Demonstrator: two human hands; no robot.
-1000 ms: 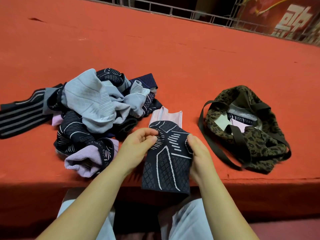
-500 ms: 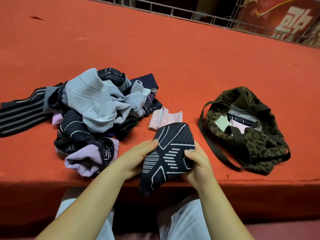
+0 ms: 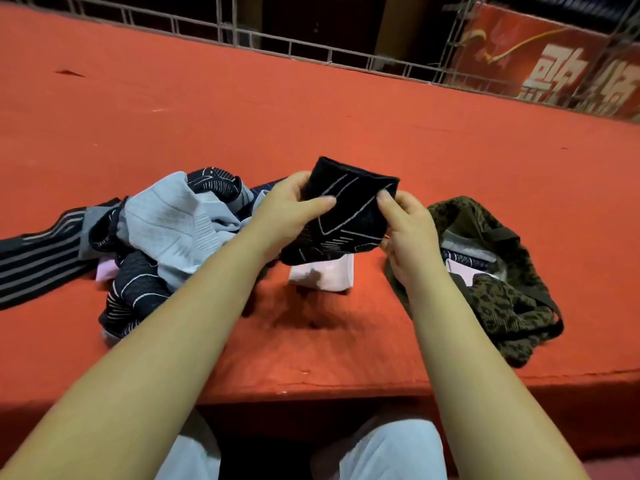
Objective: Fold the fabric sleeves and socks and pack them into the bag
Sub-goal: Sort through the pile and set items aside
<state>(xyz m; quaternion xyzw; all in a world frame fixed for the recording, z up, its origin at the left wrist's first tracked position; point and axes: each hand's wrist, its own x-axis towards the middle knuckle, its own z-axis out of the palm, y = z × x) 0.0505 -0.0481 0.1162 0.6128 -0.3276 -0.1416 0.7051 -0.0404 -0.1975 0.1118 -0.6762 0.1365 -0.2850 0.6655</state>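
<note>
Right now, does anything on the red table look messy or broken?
Nothing looks broken. The jumbled pile of grey, black and lilac fabric sleeves on the left is still unfolded, and a dark scuff mark shows far back on the red felt table. Both hands hold a black patterned sleeve above it.

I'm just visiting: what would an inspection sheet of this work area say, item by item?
Surface: red cloth, worn mark far left.
Job's things: dark sleeve held folded above the cloth; pink piece lying below it; bag open at right, folded items inside.
Clutter: pile of unfolded grey, dark and striped pieces at left.
Hands: left hand and right hand both grip the sleeve.
Cables: nothing seen.
Surroundings: metal railing behind; red banner far right.
</note>
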